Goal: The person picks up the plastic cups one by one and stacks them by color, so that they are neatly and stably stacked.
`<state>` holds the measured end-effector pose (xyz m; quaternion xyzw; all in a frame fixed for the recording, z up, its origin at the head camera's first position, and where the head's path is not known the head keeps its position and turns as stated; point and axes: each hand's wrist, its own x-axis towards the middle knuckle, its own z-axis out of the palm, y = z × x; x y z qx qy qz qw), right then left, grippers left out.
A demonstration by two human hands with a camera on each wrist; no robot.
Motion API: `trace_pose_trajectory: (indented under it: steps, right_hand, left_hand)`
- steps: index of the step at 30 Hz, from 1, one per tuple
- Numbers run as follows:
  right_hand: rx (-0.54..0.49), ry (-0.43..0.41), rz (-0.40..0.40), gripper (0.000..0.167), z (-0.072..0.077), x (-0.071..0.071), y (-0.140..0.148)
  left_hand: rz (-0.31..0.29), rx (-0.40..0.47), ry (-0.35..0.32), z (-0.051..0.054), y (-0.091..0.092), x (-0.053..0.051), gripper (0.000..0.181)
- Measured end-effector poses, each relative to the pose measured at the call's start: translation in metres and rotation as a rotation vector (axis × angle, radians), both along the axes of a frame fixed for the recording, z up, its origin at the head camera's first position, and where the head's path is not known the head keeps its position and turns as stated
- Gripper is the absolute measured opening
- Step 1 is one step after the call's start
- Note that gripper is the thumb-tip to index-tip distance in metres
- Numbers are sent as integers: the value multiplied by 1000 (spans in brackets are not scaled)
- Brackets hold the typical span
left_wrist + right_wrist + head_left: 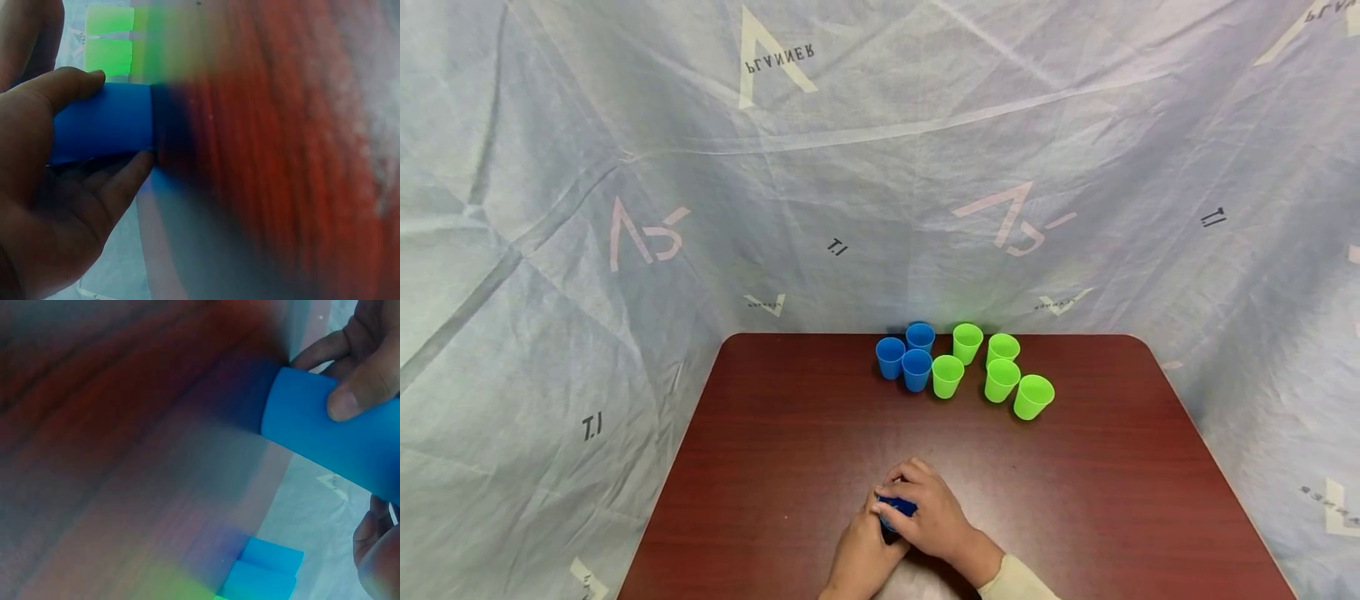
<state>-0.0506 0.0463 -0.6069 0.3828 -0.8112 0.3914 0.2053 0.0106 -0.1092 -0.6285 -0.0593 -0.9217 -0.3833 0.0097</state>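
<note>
Looked like glossy wood on the table; like smooth, matt plastic on the held blue cup and on green cups by the table's far edge; like creased, matt cloth on the sheet behind the table.

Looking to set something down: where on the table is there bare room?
The table is bare left of the blue cups and left hand, right of the green cups, right hand and sleeve, and between cups and hands. Crowded: the far middle, where cups cluster, and the near middle, where both hands hold another blue cup.
</note>
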Motion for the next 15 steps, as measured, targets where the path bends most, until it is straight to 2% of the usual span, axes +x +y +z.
trace_pose_trajectory:
  steps: [4, 8, 11, 15]
  right_hand:
    - [-8, -11, -21, 20, -3, 2, -1]
    - [-8, -7, -55, 19, -4, 3, -2]
    - [3, 2, -95, 27, -5, 4, -3]
    - [26, -38, -145, 40, -3, 5, -3]
  left_hand:
    - [1, 42, 10, 1, 1, 2, 67]
    - [31, 81, 77, 4, 4, 3, 63]
    - [66, 85, 109, 5, 6, 3, 70]
    - [90, 82, 113, 7, 8, 2, 73]
